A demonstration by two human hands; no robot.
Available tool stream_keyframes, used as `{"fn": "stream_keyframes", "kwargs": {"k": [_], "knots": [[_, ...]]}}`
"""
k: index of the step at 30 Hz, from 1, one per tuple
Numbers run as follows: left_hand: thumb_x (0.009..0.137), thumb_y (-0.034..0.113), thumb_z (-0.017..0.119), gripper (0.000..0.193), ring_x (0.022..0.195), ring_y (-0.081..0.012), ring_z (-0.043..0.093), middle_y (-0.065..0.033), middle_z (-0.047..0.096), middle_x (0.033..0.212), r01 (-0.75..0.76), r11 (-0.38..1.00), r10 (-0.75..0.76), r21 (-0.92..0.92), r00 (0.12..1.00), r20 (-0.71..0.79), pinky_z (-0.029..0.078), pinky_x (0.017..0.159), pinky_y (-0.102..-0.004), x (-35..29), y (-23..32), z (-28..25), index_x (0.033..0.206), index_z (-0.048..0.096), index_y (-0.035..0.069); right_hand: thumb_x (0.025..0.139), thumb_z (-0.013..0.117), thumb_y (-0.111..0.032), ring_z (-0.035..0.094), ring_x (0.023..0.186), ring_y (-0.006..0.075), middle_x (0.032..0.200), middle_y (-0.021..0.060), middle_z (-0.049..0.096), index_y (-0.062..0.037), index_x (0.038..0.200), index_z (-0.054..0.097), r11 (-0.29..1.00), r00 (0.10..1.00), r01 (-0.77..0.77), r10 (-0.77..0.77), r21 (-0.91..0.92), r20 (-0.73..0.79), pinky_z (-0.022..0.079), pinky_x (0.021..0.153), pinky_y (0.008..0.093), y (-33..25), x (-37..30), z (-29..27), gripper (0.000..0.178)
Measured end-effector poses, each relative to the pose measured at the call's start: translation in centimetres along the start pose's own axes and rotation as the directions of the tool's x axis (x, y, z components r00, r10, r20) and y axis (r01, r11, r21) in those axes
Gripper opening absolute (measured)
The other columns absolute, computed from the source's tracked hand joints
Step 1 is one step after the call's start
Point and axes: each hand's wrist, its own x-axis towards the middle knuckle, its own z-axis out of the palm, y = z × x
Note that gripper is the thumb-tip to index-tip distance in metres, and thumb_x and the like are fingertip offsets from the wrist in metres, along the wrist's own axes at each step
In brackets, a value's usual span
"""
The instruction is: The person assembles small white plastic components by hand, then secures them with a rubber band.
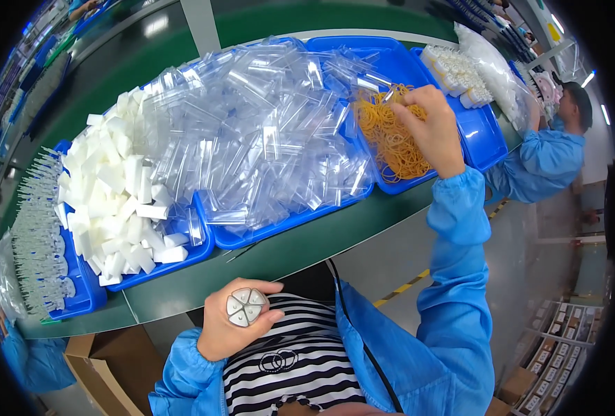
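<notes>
Close to my body, my left hand (227, 326) is closed around a round bundle of white wedge-shaped pieces (245, 307), its segmented end facing up. My right hand (429, 125) reaches over a blue tray (397, 186) of tan rubber bands (397, 142). Thumb and forefinger are pinched together at the heap's upper edge; whatever is between them is too small to make out. Left of the rubber bands lies a large heap of clear plastic sleeves (266, 132). White foam blocks (116, 187) are piled further left.
Spiky translucent parts (40, 236) fill a tray at the far left. White pieces (456, 73) sit in a tray at the right, near a white plastic bag (491, 69). A co-worker in blue (547, 156) is at the right. A cardboard box (113, 367) stands below the green table.
</notes>
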Motion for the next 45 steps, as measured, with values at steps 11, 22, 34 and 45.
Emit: {"fn": "stream_keyframes", "kwargs": {"k": [11, 22, 34, 45], "knots": [[0.077, -0.008, 0.079, 0.028, 0.11, -0.0275, 0.064, -0.0221, 0.067, 0.109, -0.455, 0.854, 0.42, -0.254, 0.889, -0.18, 0.051, 0.099, -0.0413, 2.0, -0.5, 0.2, 0.093, 0.057, 0.0, 0.08, 0.077, -0.003, 0.064, 0.088, 0.0215, 0.091, 0.0092, 0.069, -0.0006, 0.085, 0.071, 0.623, 0.899, -0.259, -0.124, 0.738, 0.42, 0.051, 0.078, 0.0313, -18.1, -6.1, -1.1, 0.008], [0.082, -0.007, 0.074, 0.02, 0.086, -0.0183, 0.07, -0.0133, 0.069, 0.086, -0.164, 0.869, 0.067, -0.468, 0.974, -0.217, 0.057, 0.079, -0.0325, -1.9, -1.9, -1.7, 0.09, 0.056, 0.0, 0.086, 0.065, 0.006, 0.064, 0.107, 0.0289, 0.107, 0.0145, 0.07, -0.0015, 0.107, 0.069, -0.084, 0.864, -0.497, 0.046, 0.863, 0.502, 0.049, 0.092, 0.0379, -25.1, -9.3, 1.6, 0.023], [0.072, 0.012, 0.088, 0.033, 0.07, -0.0084, 0.056, -0.002, 0.063, 0.077, -0.164, 0.924, 0.133, -0.345, 0.985, -0.111, 0.045, 0.061, -0.0241, -4.2, -1.4, -6.5, 0.091, 0.062, 0.005, 0.084, 0.073, -0.045, 0.065, 0.1, 0.0221, 0.093, 0.0066, 0.068, -0.0057, 0.099, 0.07, 0.772, 0.6, 0.146, -0.566, 0.619, 0.565, 0.036, 0.107, 0.0497, -20.9, -8.1, 0.6, 0.042], [0.072, 0.013, 0.083, 0.023, 0.06, -0.0268, 0.063, -0.0063, 0.062, 0.072, -0.725, 0.62, 0.783, 0.299, 0.597, -0.174, 0.048, 0.053, -0.0344, -2.9, -1.3, -1.7, 0.083, 0.064, 0.008, 0.082, 0.08, -0.024, 0.057, 0.118, 0.0309, 0.141, 0.0266, 0.049, 0.0087, 0.148, 0.032, 0.626, 0.986, -0.119, 0.165, 0.77, 0.019, 0.045, 0.103, 0.0451, -23.8, -9.9, 2.8, 0.088]]}}
